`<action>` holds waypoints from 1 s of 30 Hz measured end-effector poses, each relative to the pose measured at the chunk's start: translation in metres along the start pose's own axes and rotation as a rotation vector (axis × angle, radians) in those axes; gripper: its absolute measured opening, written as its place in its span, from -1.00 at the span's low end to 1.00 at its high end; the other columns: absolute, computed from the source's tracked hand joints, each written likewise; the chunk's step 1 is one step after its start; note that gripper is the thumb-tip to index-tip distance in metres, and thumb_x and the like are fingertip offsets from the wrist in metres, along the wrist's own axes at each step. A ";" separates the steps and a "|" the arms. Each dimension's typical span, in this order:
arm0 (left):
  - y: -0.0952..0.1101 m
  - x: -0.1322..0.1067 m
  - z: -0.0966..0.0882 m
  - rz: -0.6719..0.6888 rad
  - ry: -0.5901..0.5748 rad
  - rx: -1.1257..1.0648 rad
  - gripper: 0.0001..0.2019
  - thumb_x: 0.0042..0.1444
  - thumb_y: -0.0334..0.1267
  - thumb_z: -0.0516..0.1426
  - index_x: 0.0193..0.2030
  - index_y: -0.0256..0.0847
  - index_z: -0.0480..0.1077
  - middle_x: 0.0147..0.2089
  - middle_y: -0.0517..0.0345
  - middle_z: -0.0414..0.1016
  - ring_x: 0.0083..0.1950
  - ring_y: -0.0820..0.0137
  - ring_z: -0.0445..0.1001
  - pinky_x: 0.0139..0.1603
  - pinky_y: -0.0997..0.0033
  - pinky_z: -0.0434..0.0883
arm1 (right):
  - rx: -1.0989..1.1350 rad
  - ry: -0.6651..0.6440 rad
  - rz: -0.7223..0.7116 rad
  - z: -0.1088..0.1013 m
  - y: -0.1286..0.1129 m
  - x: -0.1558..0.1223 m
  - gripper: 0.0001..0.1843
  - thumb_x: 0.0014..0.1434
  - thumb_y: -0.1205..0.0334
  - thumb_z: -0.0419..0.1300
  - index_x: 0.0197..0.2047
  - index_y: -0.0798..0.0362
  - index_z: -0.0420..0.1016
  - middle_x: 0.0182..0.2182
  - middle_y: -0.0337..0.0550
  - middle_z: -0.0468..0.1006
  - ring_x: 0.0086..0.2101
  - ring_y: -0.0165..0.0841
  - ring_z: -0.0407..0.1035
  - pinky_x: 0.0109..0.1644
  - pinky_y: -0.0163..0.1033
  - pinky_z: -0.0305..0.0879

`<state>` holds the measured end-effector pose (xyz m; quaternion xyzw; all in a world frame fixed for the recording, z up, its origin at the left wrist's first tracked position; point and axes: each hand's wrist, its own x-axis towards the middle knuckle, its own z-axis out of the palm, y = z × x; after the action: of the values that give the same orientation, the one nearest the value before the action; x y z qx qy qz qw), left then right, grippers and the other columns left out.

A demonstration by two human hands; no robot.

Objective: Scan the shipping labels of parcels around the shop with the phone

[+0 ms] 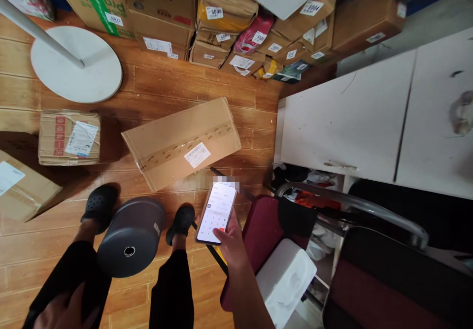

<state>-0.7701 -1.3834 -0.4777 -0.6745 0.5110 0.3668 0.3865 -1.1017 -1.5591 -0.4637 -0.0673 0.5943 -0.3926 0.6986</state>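
My right hand (pixel 229 238) is closed around a smartphone (pixel 212 220), with the thumb on the lower part of its lit screen. A number keypad shows on the screen, and its top edge is blurred out. At the bottom left, my left hand (pixel 62 312) is by my thigh, slightly smeared, its fingers apart and nothing visible in it. Beyond the phone, a long cardboard box (pixel 177 137) with a white label lies on the wooden floor. Between my feet stands a dark grey round stool (pixel 129 235).
Left are a small taped carton (pixel 68 139), a larger carton (pixel 25 191) and a white round base (pixel 74 68) with a pole. Labelled parcels (pixel 221 16) are stacked at the back. A maroon chair (pixel 264 225) with a white foam box (pixel 286 279) and white cabinets (pixel 343 117) stand right.
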 end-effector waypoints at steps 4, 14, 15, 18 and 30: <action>0.072 0.095 -0.022 0.220 0.446 -0.056 -0.47 0.21 -0.15 0.03 0.27 -0.36 0.32 0.33 -0.39 0.18 0.30 -0.11 0.22 0.28 -0.11 0.21 | 0.033 0.107 -0.010 -0.003 0.002 -0.003 0.01 -0.28 0.11 0.55 0.23 -0.18 0.19 -0.01 -0.06 0.62 0.09 0.04 0.45 0.15 0.15 0.39; 0.185 0.223 -0.112 0.699 0.774 -0.018 -0.56 0.31 -0.45 -0.10 0.26 -0.29 0.37 0.18 -0.10 0.48 0.09 0.08 0.39 -0.05 0.10 0.34 | 0.084 0.153 0.055 -0.016 0.028 -0.008 -0.08 -0.19 0.10 0.44 0.24 -0.23 0.20 -0.02 -0.08 0.61 0.04 0.07 0.47 0.10 0.21 0.39; 0.181 0.225 -0.113 0.744 0.767 0.010 -0.55 0.31 -0.47 -0.11 0.26 -0.30 0.37 0.17 -0.08 0.49 0.09 0.10 0.40 -0.05 0.11 0.33 | 0.073 0.144 0.059 -0.016 0.029 -0.007 -0.09 -0.18 0.10 0.44 0.25 -0.22 0.21 -0.03 -0.07 0.62 0.05 0.06 0.47 0.10 0.21 0.39; 0.170 0.226 -0.112 0.822 0.747 0.072 -0.52 0.30 -0.50 -0.12 0.29 -0.28 0.35 0.18 -0.07 0.48 0.06 0.12 0.42 -0.05 0.11 0.30 | 0.038 0.125 0.048 -0.015 0.030 -0.001 -0.12 -0.13 0.09 0.41 0.26 -0.22 0.20 -0.01 -0.08 0.61 0.09 0.05 0.44 0.10 0.21 0.39; 0.114 0.243 -0.146 0.853 0.590 0.083 -0.44 0.28 -0.52 -0.16 0.33 -0.05 0.29 0.27 -0.02 0.40 0.20 0.10 0.37 0.17 -0.01 0.28 | 0.018 0.163 0.002 -0.032 0.029 0.019 -0.25 -0.10 0.16 0.39 0.18 -0.19 0.30 -0.06 -0.12 0.63 -0.02 -0.02 0.52 0.10 0.15 0.40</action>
<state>-0.8158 -1.6334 -0.6479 -0.4651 0.8416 0.2657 0.0686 -1.1166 -1.5393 -0.5033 -0.0282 0.6459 -0.4013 0.6489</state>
